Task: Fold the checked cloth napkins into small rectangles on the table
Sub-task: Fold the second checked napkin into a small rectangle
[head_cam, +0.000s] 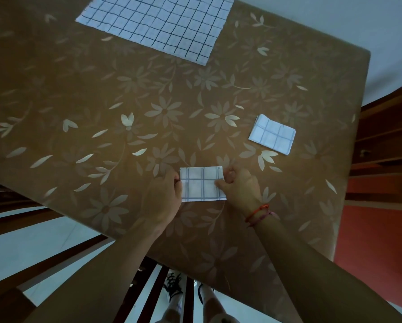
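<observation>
A person's two hands work a checked napkin [202, 184] at the near edge of the table [79, 94]. The part-folded cloth lies flat between the fingers, its long axis running from hand to hand. The left hand [164, 197] holds its left end, fingers closed on the edge; the right hand [238, 185] pinches the right end, thumb resting on top of the cloth. Both hands touch it, neither nearer than the other. By the look of it, any further fold would bring one short end across to the other. A finished small rectangle [272, 134] sits beyond the right fingers, well apart; an unfolded napkin [158, 24] lies far ahead of both hands.
</observation>
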